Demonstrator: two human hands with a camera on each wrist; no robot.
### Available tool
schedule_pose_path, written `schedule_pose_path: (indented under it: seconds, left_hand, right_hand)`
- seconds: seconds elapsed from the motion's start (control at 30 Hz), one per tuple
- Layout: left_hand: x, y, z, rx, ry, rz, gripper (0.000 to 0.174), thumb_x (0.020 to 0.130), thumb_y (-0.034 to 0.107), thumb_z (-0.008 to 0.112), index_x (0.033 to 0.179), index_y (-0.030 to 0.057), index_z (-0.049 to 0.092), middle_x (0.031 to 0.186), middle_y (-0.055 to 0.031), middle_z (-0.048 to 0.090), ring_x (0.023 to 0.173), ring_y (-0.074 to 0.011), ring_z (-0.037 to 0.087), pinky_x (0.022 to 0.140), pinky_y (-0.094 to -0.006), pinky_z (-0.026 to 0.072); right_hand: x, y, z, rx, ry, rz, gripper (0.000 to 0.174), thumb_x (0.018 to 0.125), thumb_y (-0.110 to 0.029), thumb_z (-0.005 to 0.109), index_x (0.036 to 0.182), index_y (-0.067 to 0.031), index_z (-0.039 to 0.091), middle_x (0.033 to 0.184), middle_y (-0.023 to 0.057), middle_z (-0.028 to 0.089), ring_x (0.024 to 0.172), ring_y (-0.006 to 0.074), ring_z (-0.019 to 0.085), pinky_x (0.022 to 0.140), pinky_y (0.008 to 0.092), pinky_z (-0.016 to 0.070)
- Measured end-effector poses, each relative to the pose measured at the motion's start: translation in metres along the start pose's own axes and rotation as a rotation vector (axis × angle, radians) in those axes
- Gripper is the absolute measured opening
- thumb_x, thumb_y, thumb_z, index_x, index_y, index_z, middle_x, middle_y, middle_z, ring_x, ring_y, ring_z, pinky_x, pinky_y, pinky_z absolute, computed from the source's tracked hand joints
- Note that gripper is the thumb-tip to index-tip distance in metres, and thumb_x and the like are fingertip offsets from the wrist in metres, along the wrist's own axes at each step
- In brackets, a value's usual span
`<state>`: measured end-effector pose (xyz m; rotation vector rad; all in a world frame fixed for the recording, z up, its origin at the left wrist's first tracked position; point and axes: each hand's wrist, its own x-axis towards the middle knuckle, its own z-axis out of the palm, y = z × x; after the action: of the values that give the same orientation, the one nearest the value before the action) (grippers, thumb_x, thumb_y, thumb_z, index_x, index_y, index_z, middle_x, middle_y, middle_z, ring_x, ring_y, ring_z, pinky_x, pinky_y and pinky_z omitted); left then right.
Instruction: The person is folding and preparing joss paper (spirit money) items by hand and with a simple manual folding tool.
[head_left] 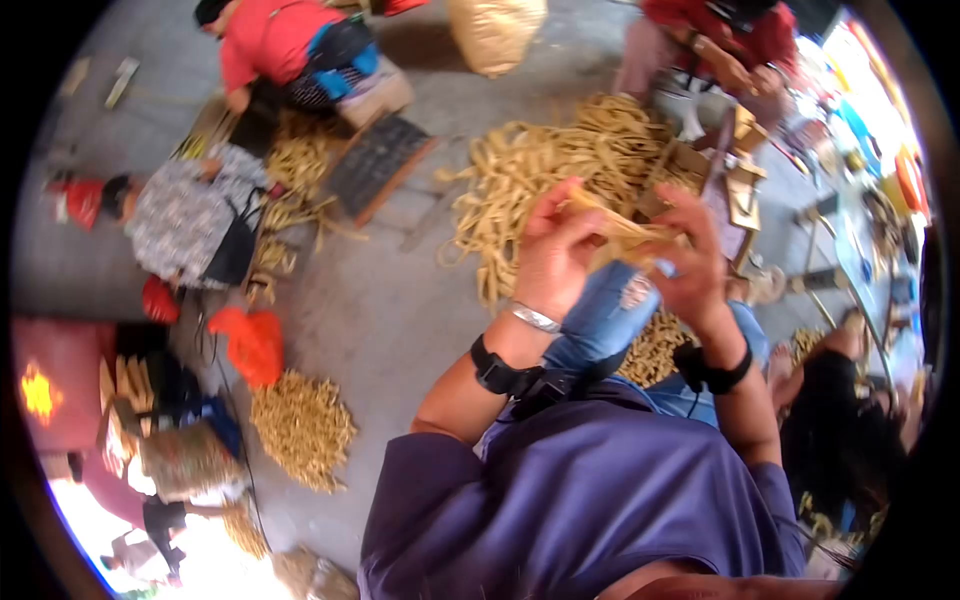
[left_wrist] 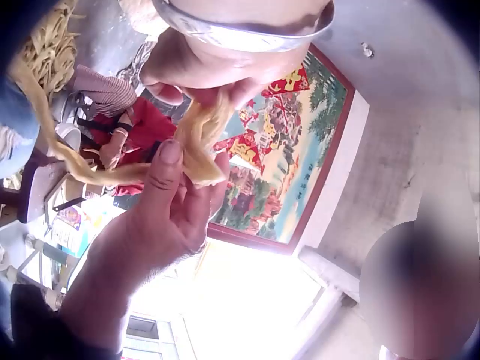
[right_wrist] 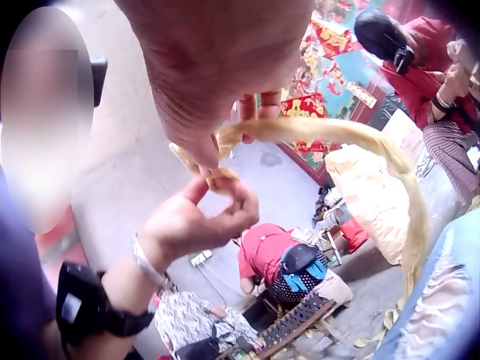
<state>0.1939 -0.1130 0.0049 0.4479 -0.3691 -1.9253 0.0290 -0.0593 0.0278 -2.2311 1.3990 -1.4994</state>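
Observation:
Both hands are raised before the chest, close together, with a pale yellow pliable strip point(head_left: 620, 226) stretched between them. The left hand point(head_left: 555, 255), with a silver bracelet at its wrist, pinches one part of the strip. Thumb and fingertips of the right hand point(head_left: 693, 255) pinch it close by. In the left wrist view the strip point(left_wrist: 199, 142) is folded over itself between the two hands, and the right thumb point(left_wrist: 169, 161) presses on it. From the right hand point(right_wrist: 225, 82) a long end of the strip point(right_wrist: 322, 129) hangs in a curve beside the jeans.
A large heap of similar strips point(head_left: 560, 160) lies on the floor ahead. Short twisted pieces form piles at the left point(head_left: 305, 430) and between the legs point(head_left: 655, 350). An orange bag point(head_left: 250, 345) and a dark board point(head_left: 380, 168) lie left. Several people sit around.

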Motion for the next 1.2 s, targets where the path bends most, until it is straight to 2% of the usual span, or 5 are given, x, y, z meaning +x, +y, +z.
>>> schedule_pose_path:
  seconds: [0.47, 0.6, 0.83, 1.0, 1.2]
  left_hand:
    - [-0.005, -0.034, 0.052, 1.364, -0.557, 0.422, 0.031, 0.084, 0.001, 0.055, 0.115, -0.0003, 0.054, 0.105, -0.0088, 0.063, 0.095, -0.0137, 0.059, 0.083, -0.0281, 0.0476]
    - [0.002, -0.045, 0.048, 0.611, -0.404, -0.136, 0.041, 0.09, 0.004, 0.058, 0.127, 0.0011, 0.043, 0.107, -0.0104, 0.063, 0.092, -0.0141, 0.061, 0.079, -0.0258, 0.0491]
    - [0.019, -0.066, 0.034, 0.668, -0.574, -0.418, 0.037, 0.086, 0.008, 0.067, 0.12, 0.0001, 0.056, 0.105, -0.0079, 0.063, 0.081, -0.0102, 0.062, 0.063, -0.0212, 0.0512]
    - [0.024, -0.085, 0.022, 0.612, -0.292, -0.194, 0.013, 0.089, 0.007, 0.065, 0.098, -0.0032, 0.066, 0.079, -0.0036, 0.066, 0.067, -0.0085, 0.06, 0.061, -0.0205, 0.0498]
    - [0.028, -0.079, 0.03, 0.711, -0.226, -0.028, 0.013, 0.086, 0.005, 0.067, 0.097, -0.0031, 0.067, 0.082, -0.0051, 0.067, 0.064, -0.0091, 0.06, 0.056, -0.0205, 0.0494]
  right_hand:
    - [-0.035, -0.001, -0.035, 0.986, 0.299, 0.818, 0.02, 0.084, -0.002, 0.066, 0.102, -0.0023, 0.056, 0.096, 0.0024, 0.063, 0.089, 0.0072, 0.058, 0.08, 0.0222, 0.046]
    - [-0.04, 0.002, -0.041, 0.839, 0.316, 0.891, 0.02, 0.081, -0.001, 0.068, 0.097, -0.0019, 0.055, 0.085, 0.0001, 0.061, 0.078, 0.0059, 0.057, 0.07, 0.0214, 0.0463]
    - [-0.06, 0.017, -0.036, 0.511, 0.312, 0.846, 0.017, 0.076, 0.002, 0.063, 0.077, -0.0055, 0.048, 0.078, -0.0015, 0.056, 0.072, 0.004, 0.053, 0.061, 0.0194, 0.043]
    - [-0.061, 0.015, -0.04, 0.826, 0.388, 0.835, 0.031, 0.074, 0.001, 0.071, 0.103, -0.0025, 0.062, 0.085, -0.0021, 0.058, 0.071, 0.0021, 0.049, 0.057, 0.0209, 0.0409]
    - [-0.063, 0.012, -0.056, 0.077, 0.172, 0.676, 0.029, 0.077, -0.007, 0.073, 0.104, -0.0016, 0.067, 0.08, 0.0055, 0.062, 0.064, 0.0118, 0.055, 0.057, 0.0281, 0.0445]
